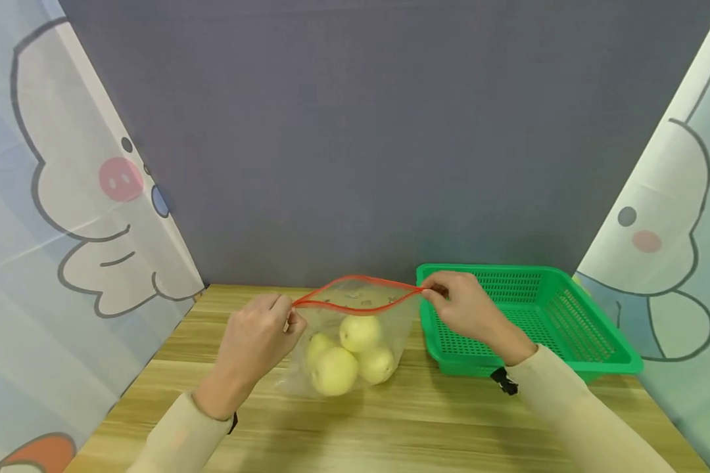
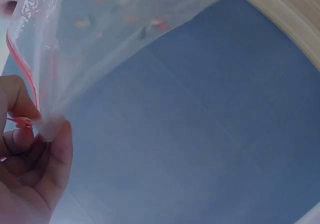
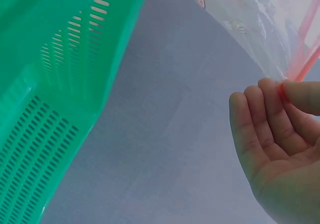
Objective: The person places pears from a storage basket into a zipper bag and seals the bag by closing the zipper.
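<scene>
A clear zip bag with a red zip edge hangs between my two hands, its mouth parted. Inside it lie several round pale-yellow fruits, whose exact kind I cannot tell. My left hand pinches the left corner of the bag's mouth. The right corner is pinched between the thumb and fingers of my right hand. In the left wrist view, the bag's corner sits between thumb and fingers. Printed patterns show on the bag's film in the right wrist view, where the red zip reaches the right thumb.
A green perforated plastic basket stands on the right of the wooden table, just behind my right forearm. A dark grey panel rises behind the table. Cartoon-printed curtains flank both sides.
</scene>
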`<state>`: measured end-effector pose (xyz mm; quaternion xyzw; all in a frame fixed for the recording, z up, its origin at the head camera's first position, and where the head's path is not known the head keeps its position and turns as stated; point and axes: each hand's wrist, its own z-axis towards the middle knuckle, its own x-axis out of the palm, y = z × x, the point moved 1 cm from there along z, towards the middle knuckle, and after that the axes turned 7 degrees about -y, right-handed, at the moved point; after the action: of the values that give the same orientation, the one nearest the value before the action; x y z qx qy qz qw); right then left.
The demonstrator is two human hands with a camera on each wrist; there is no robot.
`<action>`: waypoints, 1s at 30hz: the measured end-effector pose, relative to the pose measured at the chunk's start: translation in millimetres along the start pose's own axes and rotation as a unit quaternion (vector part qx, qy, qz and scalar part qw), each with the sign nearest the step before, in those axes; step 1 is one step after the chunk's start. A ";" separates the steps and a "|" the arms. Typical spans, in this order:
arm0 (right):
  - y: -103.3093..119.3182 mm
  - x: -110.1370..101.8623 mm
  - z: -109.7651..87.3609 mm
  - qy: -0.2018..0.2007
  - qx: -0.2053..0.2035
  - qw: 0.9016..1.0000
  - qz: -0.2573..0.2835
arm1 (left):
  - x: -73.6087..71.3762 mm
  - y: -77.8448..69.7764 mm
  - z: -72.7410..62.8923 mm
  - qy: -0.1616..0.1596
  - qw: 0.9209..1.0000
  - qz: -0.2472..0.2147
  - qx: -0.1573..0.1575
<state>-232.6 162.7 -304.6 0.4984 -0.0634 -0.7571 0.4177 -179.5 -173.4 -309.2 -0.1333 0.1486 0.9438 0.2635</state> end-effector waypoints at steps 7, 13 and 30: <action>5.7 -18.5 -6.8 -0.038 -0.005 0.999 -0.001 | 1.8 16.8 9.4 -0.010 1.000 -0.015 0.000; 8.2 -29.6 -9.9 -0.061 -0.007 0.998 -0.002 | 4.3 22.4 16.9 -0.003 0.997 -0.060 -0.046; -4.6 -29.7 -9.5 -0.075 0.032 0.996 0.026 | 33.2 35.3 -0.6 0.086 0.897 -0.274 -0.336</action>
<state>-223.0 189.4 -290.9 0.4514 -0.1324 -0.7787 0.4152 -225.8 -187.3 -313.4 -0.3297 -0.1977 0.8130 0.4372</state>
